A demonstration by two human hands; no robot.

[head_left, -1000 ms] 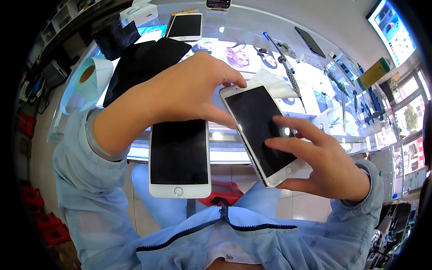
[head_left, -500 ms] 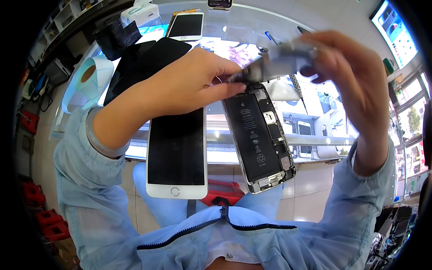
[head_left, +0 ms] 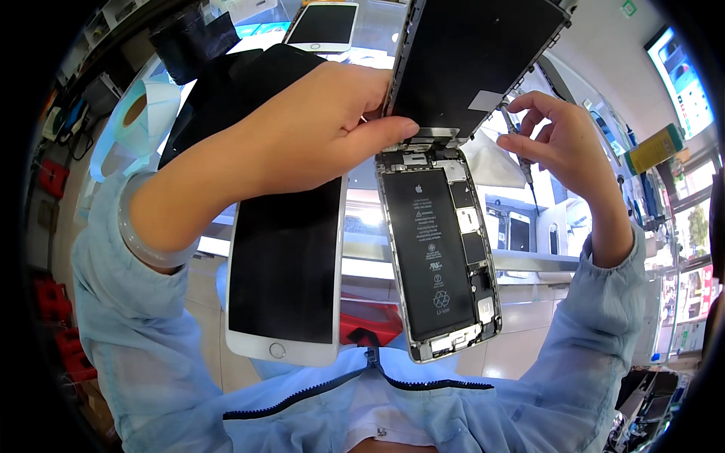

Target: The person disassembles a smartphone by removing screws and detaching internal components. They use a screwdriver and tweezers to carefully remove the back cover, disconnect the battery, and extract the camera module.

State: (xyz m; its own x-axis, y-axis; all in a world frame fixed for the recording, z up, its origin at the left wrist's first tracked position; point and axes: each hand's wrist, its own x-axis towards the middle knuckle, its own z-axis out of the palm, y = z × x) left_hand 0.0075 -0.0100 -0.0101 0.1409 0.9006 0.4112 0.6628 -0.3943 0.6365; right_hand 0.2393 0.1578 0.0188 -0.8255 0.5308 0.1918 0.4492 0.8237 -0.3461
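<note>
An opened phone body (head_left: 434, 257), with its black battery and boards exposed, lies before me. From its far end a detached-looking phone screen (head_left: 461, 64) stands raised, its dark inner side toward me. My left hand (head_left: 340, 124) grips this screen's lower left corner, the thumb pressed on its metal edge; its other fingers are mostly hidden. My right hand (head_left: 559, 140) is to the right of the screen, thumb and index finger closed on a thin screwdriver (head_left: 526, 166) whose shaft points down. A white phone (head_left: 285, 264) with a dark face lies left of the body, partly under my left forearm.
Dark flat panels (head_left: 226, 94) lie beyond my left forearm, near a roll of pale labels (head_left: 143, 113) and a black bag-like bundle (head_left: 192, 45). Another white phone (head_left: 323, 30) is farther back. A yellow-green cylinder (head_left: 653, 151) stands at right, and a red object (head_left: 370, 321) shows below.
The phone screen, blurred and low before, now stands tilted up in my left hand. My right hand has left the screen and moved down to the screwdriver. The view has shifted slightly.
</note>
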